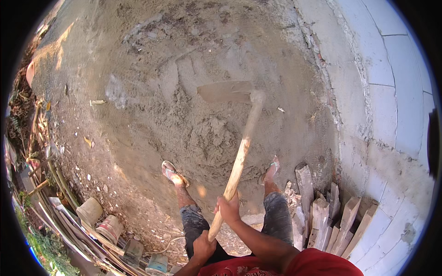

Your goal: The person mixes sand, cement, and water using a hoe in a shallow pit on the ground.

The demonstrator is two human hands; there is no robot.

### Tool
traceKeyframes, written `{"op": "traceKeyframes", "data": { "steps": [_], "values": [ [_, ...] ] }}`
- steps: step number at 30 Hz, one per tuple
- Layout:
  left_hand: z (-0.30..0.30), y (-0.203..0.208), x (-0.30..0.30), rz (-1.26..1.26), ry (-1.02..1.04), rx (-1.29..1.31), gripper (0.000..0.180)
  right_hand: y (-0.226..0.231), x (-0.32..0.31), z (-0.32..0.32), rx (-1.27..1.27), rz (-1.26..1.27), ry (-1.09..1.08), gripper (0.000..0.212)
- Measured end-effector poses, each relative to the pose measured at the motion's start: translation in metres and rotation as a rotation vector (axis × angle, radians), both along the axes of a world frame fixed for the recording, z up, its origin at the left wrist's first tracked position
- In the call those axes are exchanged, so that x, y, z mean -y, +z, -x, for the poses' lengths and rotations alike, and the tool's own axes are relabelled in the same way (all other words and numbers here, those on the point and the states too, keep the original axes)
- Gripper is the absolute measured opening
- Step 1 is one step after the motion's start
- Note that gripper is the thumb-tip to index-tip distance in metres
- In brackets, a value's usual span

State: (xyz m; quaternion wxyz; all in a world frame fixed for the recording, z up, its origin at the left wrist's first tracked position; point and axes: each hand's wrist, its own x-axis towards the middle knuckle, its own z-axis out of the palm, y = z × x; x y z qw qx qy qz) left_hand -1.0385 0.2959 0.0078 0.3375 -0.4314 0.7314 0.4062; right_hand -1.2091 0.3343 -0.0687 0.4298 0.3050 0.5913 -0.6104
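Both my hands grip the wooden handle of a hoe (pixel 239 158). My left hand (pixel 203 247) is wrapped round the butt end, low and close to my body. Farther up the shaft, my right hand (pixel 228 209) is closed round the wood. The handle slants away from me and a little to the right, up to the hoe's broad blade (pixel 224 91), which is coated in grey mortar and points left. Beneath and around the blade spreads wet grey mortar (pixel 212 133), lumpy in the middle and smoother toward the far side. Whether the blade touches it I cannot tell.
My sandalled feet (pixel 174 174) stand at the mortar's near edge. Wooden planks (pixel 320 216) lean at the near right, beside a pale block wall (pixel 384 92). Several buckets (pixel 90 210) and long sticks (pixel 60 179) lie along the left, with dry leaves and debris beyond.
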Motion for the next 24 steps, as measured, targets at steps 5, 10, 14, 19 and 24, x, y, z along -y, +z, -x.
{"op": "traceKeyframes", "data": {
  "steps": [5, 10, 14, 19, 24],
  "values": [
    [0.247, -0.18, 0.068, 0.171, -0.078, -0.223, 0.019, -0.157, 0.079, 0.257, -0.23, -0.018, -0.042, 0.028],
    [0.37, -0.188, 0.082, 0.07, -0.128, -0.177, 0.022, -0.229, 0.059, 0.37, -0.125, -0.207, 0.036, 0.026],
    [0.237, -0.177, 0.085, -0.05, -0.236, -0.122, 0.03, -0.21, 0.053, 0.226, 0.033, -0.329, 0.08, 0.025],
    [0.079, -0.041, 0.111, -0.03, -0.189, 0.036, 0.029, -0.111, 0.064, 0.04, 0.119, -0.182, -0.036, 0.019],
    [-0.093, 0.057, 0.087, -0.071, -0.108, 0.065, 0.021, 0.017, 0.045, -0.108, 0.313, -0.194, -0.175, 0.014]
  ]
}}
